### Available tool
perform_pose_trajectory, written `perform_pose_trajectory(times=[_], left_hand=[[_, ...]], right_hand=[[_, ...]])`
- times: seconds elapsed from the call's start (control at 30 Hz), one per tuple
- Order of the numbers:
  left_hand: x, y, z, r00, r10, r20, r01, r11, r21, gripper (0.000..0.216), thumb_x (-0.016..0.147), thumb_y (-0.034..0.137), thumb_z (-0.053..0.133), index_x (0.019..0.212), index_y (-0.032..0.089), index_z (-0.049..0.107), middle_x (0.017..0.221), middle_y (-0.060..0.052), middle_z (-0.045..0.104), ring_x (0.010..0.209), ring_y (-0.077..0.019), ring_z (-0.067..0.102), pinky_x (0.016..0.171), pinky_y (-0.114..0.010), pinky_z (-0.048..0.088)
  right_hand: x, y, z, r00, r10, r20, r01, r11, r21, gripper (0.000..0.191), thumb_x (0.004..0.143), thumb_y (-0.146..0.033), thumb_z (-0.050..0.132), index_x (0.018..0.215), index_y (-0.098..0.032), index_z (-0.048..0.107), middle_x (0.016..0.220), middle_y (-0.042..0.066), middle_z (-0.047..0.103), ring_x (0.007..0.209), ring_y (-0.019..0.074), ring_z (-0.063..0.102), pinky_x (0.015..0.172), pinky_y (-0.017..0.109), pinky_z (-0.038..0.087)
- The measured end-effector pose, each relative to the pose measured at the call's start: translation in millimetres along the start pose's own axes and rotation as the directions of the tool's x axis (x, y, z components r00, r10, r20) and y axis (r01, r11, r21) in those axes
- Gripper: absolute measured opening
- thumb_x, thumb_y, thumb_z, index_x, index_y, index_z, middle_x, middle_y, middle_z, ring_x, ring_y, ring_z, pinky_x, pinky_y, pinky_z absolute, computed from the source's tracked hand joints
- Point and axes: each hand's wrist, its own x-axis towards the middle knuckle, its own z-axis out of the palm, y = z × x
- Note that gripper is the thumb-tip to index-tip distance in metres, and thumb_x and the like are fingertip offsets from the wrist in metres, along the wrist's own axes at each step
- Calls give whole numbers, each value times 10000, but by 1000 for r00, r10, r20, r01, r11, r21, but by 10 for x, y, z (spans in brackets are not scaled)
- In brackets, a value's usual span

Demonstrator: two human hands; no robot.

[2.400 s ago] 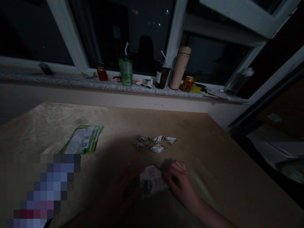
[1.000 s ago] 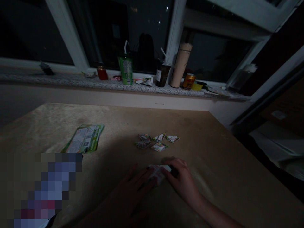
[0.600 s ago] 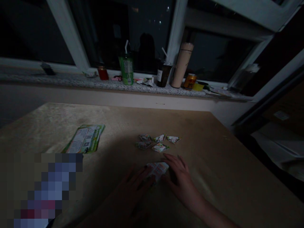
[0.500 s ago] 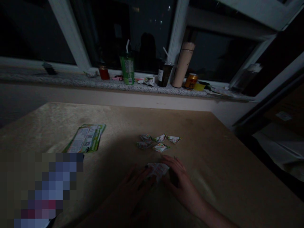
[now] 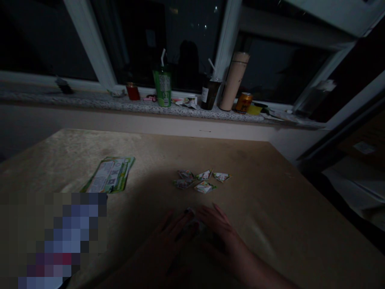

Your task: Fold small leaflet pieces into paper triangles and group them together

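two hands are working on a paper point(image 5: 195, 220) at a dimly lit counter point(image 5: 264, 192). from where i am standing, the paper is lying on the near part of the counter, under and between the fingers, with only pale scraps of it showing. the left hand point(image 5: 171, 230) is lying palm down, fingers parted and stretched out, fingertips resting on the paper without closing round it. the right hand point(image 5: 218, 228) is reaching in from the right with its fingers long and nearly straight, covering the other side of the paper; its thumb is lying in shadow, and i am not making out what it is touching. the step in hand is apparently one of pressing a fold flat, the left hand seeming to be steadying and the right to be smoothing. the next move is probably calling for even pressure along the crease, the paper being kept from slipping or springing open. just beyond the hands, five folded pieces point(image 5: 205, 187) are sitting in a loose cluster. farther left, a stack of flyers point(image 5: 112, 178) is lying flat. on the sill point(image 5: 180, 110), a green cup point(image 5: 163, 88) and a flask point(image 5: 235, 82) are standing.
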Motion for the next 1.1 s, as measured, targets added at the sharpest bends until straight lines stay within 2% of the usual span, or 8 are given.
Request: perform_pose_trajectory(times=[0.17, 0.3, 0.37, 0.47, 0.77, 0.97, 1.1], left_hand=[[5, 24, -63, 1000, 6, -18, -7, 1000, -17, 691, 887, 376, 574, 1480, 249, 244, 1525, -74, 247, 1383, -299, 221, 1128, -524, 137], [-49, -57, 52, 1000, -6, -29, 5, 999, -40, 742, 894, 375, 568, 1500, 220, 168, 1535, -94, 212, 1386, -312, 198, 1120, -498, 207], [-76, -99, 110, 997, -64, -53, 60, 996, -72, 784, 883, 348, 581, 1504, 219, 121, 1538, -99, 204, 1383, -306, 216, 1101, -473, 276], [-85, -119, 124, 992, -108, -64, 100, 988, -118, 786, 861, 303, 596, 1493, 231, 134, 1538, -85, 214, 1376, -279, 249, 1092, -434, 312], [-44, -100, -14, 998, -51, -46, 46, 993, -109, 750, 864, 279, 582, 1480, 229, 157, 1528, -84, 245, 1365, -265, 282, 1089, -433, 321], [-35, -108, -54, 998, -60, 15, 61, 996, -68, 777, 875, 300, 570, 1501, 231, 114, 1547, -59, 182, 1378, -252, 251, 1097, -411, 305], [-45, -129, -36, 999, -45, 27, 47, 997, -61, 762, 883, 329, 566, 1501, 232, 131, 1545, -50, 191, 1379, -249, 251, 1107, -409, 283]], right_hand=[[31, -43, -4, 987, -125, 106, 140, 978, -154, 686, 840, -144, 569, 1453, -264, 287, 1457, 67, 401, 1363, 243, 323, 1142, 562, 106], [40, -53, 5, 976, -155, 154, 186, 959, -214, 690, 825, -112, 563, 1444, -273, 305, 1467, 62, 382, 1365, 246, 317, 1138, 561, 82], [40, -44, 3, 974, -160, 159, 193, 955, -225, 695, 821, -114, 567, 1445, -272, 303, 1479, 61, 358, 1367, 248, 313, 1138, 559, 80], [35, -27, 1, 971, -178, 161, 212, 950, -229, 703, 823, -117, 565, 1452, -262, 288, 1486, 55, 346, 1372, 243, 303, 1145, 547, 72], [22, -57, -16, 952, -146, 267, 208, 954, -218, 750, 870, -225, 572, 1492, -210, 153, 1534, 82, 197, 1403, 237, 219, 1157, 511, 92], [0, -49, -9, 962, -164, 216, 213, 951, -225, 738, 871, -323, 597, 1484, -209, 203, 1538, 79, 181, 1405, 247, 209, 1164, 458, 165], [15, -48, -6, 948, -121, 295, 200, 946, -256, 773, 874, -300, 581, 1496, -205, 132, 1549, 80, 118, 1419, 235, 156, 1167, 456, 121]])
